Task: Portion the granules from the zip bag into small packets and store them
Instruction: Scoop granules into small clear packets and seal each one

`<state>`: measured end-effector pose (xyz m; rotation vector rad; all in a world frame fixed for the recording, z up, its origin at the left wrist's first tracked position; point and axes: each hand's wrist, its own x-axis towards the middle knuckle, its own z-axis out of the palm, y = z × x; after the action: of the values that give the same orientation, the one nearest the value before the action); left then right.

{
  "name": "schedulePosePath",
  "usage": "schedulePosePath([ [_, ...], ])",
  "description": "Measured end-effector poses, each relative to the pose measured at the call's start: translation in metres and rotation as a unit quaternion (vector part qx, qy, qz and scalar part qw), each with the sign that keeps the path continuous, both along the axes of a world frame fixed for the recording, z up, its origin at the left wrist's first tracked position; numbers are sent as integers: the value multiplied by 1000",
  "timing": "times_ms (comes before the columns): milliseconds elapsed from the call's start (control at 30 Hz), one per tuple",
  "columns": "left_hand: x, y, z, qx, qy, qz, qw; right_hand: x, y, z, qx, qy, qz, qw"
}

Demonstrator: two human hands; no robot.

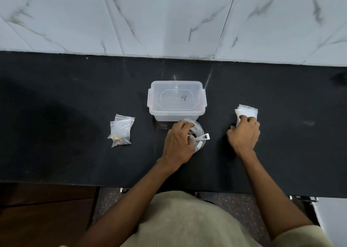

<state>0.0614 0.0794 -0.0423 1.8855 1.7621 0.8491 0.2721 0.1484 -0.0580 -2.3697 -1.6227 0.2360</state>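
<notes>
A black worktop (pixel 75 96) is carrying everything. At its middle a clear lidded box (pixel 176 98) is sitting shut, long side running left to right, apparently holding nothing yet. Just in front of it the left hand (pixel 178 141) is gripping the zip bag (pixel 199 134), fingers curled over its crumpled mouth; a white scoop handle (pixel 203 137) is sticking out rightward. To the right, the right hand (pixel 244 134) is pinching a stack of empty small packets (pixel 247 112), fingers clamped on their near edge, long axis pointing away from the person. To the left, two filled packets (pixel 121 131) are lying overlapped, mouths away. Judging by this, portioning is underway; more filling and all the storing are remaining.
</notes>
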Motion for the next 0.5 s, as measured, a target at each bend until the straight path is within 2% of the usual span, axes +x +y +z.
schedulePosePath([
  [133, 4, 1, 0, -8, 7, 9, 1000, 12, -1, -15, -37, -20, 18, 999],
  [267, 6, 2, 0, -1, 2, 21, 1000, 17, -2, -16, -7, 36, 1, 999],
  [400, 8, 3, -1, 8, -6, 24, 1000, 19, -7, -18, 84, 96, -13, 992],
  [500, 8, 3, 1, 31, -14, 30, 999, 12, -11, -18, 210, 111, 11, 971],
])
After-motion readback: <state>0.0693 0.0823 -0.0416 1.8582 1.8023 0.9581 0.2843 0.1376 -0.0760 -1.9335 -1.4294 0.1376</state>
